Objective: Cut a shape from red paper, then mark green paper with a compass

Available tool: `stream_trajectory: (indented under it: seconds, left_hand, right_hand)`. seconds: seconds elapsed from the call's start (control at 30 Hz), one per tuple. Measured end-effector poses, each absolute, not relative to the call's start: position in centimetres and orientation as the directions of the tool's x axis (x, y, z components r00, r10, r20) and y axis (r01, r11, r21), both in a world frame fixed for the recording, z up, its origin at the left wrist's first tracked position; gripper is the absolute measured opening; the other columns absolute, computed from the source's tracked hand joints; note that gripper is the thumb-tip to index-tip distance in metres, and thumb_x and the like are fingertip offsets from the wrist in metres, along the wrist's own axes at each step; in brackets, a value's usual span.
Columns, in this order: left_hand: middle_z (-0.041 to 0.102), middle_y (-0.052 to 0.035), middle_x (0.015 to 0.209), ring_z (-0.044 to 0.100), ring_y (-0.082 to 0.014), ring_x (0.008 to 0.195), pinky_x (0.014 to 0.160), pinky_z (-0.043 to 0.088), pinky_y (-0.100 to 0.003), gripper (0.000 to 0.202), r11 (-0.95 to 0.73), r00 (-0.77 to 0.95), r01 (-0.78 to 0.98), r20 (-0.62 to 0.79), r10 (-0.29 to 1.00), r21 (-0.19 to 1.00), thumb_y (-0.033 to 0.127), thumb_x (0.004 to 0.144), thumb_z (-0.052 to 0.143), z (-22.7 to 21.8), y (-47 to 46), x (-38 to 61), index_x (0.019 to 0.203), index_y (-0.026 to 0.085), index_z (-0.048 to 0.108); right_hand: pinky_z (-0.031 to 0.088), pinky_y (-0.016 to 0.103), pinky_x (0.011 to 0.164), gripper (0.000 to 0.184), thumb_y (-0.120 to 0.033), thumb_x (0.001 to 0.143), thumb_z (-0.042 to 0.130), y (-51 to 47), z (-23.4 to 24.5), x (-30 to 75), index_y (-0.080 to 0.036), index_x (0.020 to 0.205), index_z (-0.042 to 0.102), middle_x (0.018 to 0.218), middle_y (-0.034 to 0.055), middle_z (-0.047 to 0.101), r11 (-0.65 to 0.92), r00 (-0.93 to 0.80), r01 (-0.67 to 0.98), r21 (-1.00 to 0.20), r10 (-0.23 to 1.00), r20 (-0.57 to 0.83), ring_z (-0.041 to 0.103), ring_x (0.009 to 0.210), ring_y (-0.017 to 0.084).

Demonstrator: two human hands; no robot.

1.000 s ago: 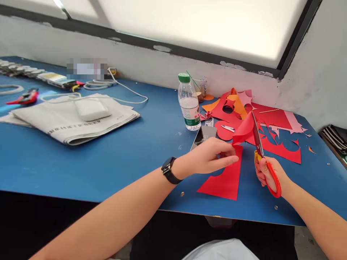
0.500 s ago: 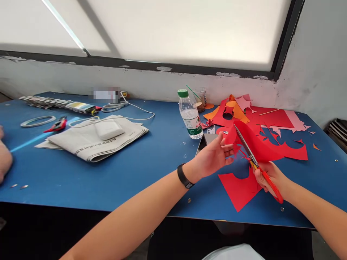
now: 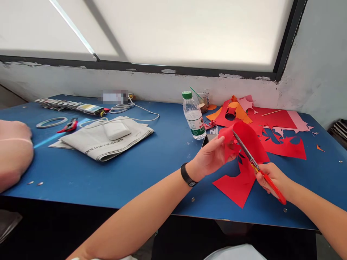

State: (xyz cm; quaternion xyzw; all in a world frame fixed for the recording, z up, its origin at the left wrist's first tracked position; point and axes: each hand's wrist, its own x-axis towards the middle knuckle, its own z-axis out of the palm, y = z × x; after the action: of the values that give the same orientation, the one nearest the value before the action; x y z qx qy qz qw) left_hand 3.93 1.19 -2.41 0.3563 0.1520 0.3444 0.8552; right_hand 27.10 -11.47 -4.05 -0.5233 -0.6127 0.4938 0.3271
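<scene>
My left hand (image 3: pixel 214 156) pinches the left side of a red sheet of paper (image 3: pixel 251 139), held up off the table with its edge curled. In my right hand (image 3: pixel 273 179) are scissors (image 3: pixel 249 154) with red handles, their blades pointing up and left against the paper. The blades look nearly closed. Below hangs or lies a red paper piece (image 3: pixel 235 187) with a curved cut-out; I cannot tell whether it joins the held sheet. A phone (image 3: pixel 207 139) is partly hidden behind my left hand.
A water bottle (image 3: pixel 194 117) stands behind my left hand. Red, orange and pink paper scraps (image 3: pixel 284 146) cover the right back. Left lie a folded newspaper (image 3: pixel 92 146) with a white box (image 3: pixel 117 129), a cable, red-handled pliers (image 3: pixel 69 125) and another person's arm (image 3: pixel 15 155).
My left hand has closed from loosely spread fingers onto the red paper. The sheet has turned and curls more upright. The other person's arm reaches further into view at left.
</scene>
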Motion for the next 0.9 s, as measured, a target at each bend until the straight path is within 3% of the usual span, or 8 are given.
stream_trajectory:
  seconds: [0.13, 0.23, 0.33, 0.5, 0.67, 0.8, 0.9]
  left_hand:
    - [0.073, -0.0059, 0.090, 0.068, -0.0188, 0.082, 0.072, 0.057, -0.031, 0.044, 0.557, 0.709, -0.517, -0.039, 0.704, 0.649, 0.057, 0.080, 0.097, -2.1, 1.0, 4.1, 0.094, 0.019, 0.079]
    - [0.057, 0.0023, 0.073, 0.054, -0.0110, 0.065, 0.064, 0.053, -0.027, 0.037, 0.572, 0.703, -0.576, -0.003, 0.712, 0.584, 0.043, 0.079, 0.100, -1.5, 0.4, 4.6, 0.084, 0.017, 0.074]
    - [0.049, 0.0043, 0.067, 0.048, -0.0086, 0.061, 0.064, 0.054, -0.025, 0.038, 0.531, 0.680, -0.606, 0.039, 0.732, 0.593, 0.033, 0.078, 0.099, -1.1, 0.0, 5.0, 0.071, 0.017, 0.065]
    - [0.060, 0.0021, 0.068, 0.055, -0.0096, 0.064, 0.066, 0.056, -0.022, 0.040, 0.336, 0.522, -0.631, 0.062, 0.851, 0.700, 0.038, 0.067, 0.105, -1.4, -0.5, 5.3, 0.082, 0.015, 0.076]
    - [0.072, -0.0007, 0.080, 0.063, -0.0120, 0.071, 0.068, 0.055, -0.024, 0.042, 0.155, 0.381, -0.556, 0.085, 0.920, 0.816, 0.041, 0.067, 0.107, -1.5, -1.8, 5.5, 0.089, 0.017, 0.081]
    - [0.069, 0.0008, 0.075, 0.060, -0.0116, 0.070, 0.068, 0.053, -0.025, 0.041, 0.110, 0.344, -0.559, 0.109, 0.933, 0.822, 0.044, 0.068, 0.107, -1.7, -2.1, 5.7, 0.080, 0.018, 0.078]
    - [0.071, 0.0000, 0.079, 0.060, -0.0120, 0.071, 0.069, 0.053, -0.026, 0.040, 0.111, 0.331, -0.570, 0.104, 0.938, 0.814, 0.045, 0.069, 0.106, -1.8, -2.0, 5.8, 0.083, 0.019, 0.079]
  right_hand:
    - [0.027, 0.028, 0.044, 0.082, -0.108, 0.079, 0.055, -11.6, -4.2, 27.2, -0.028, 0.068, 0.039, 0.055, -0.0078, 0.032, -0.032, -0.245, 0.351, -0.936, 0.961, -0.124, 0.030, 0.049, 0.010]
    - [0.027, 0.028, 0.045, 0.081, -0.105, 0.083, 0.053, -11.6, -4.8, 27.4, -0.026, 0.070, 0.041, 0.059, -0.0075, 0.033, -0.010, -0.245, 0.347, -0.938, 0.964, -0.102, 0.032, 0.051, 0.010]
    - [0.026, 0.027, 0.046, 0.078, -0.101, 0.088, 0.053, -11.6, -5.1, 27.6, -0.026, 0.072, 0.042, 0.062, -0.0075, 0.033, 0.015, -0.267, 0.344, -0.939, 0.960, -0.082, 0.032, 0.053, 0.011]
    - [0.025, 0.027, 0.046, 0.078, -0.102, 0.088, 0.051, -11.5, -5.1, 27.6, -0.026, 0.073, 0.040, 0.061, -0.0080, 0.033, 0.023, -0.306, 0.330, -0.944, 0.948, -0.084, 0.029, 0.053, 0.010]
    - [0.025, 0.027, 0.046, 0.077, -0.102, 0.090, 0.047, -11.6, -5.2, 27.5, -0.026, 0.075, 0.039, 0.064, -0.0071, 0.034, -0.037, -0.272, 0.352, -0.935, 0.952, -0.140, 0.029, 0.055, 0.011]
    - [0.025, 0.028, 0.048, 0.080, -0.106, 0.086, 0.046, -11.7, -4.7, 27.3, -0.026, 0.076, 0.038, 0.066, -0.0068, 0.034, -0.055, -0.256, 0.371, -0.927, 0.953, -0.159, 0.028, 0.057, 0.011]
    - [0.025, 0.028, 0.050, 0.082, -0.107, 0.085, 0.044, -11.8, -4.2, 27.1, -0.026, 0.078, 0.039, 0.068, -0.0072, 0.033, -0.052, -0.256, 0.376, -0.925, 0.954, -0.158, 0.027, 0.059, 0.011]
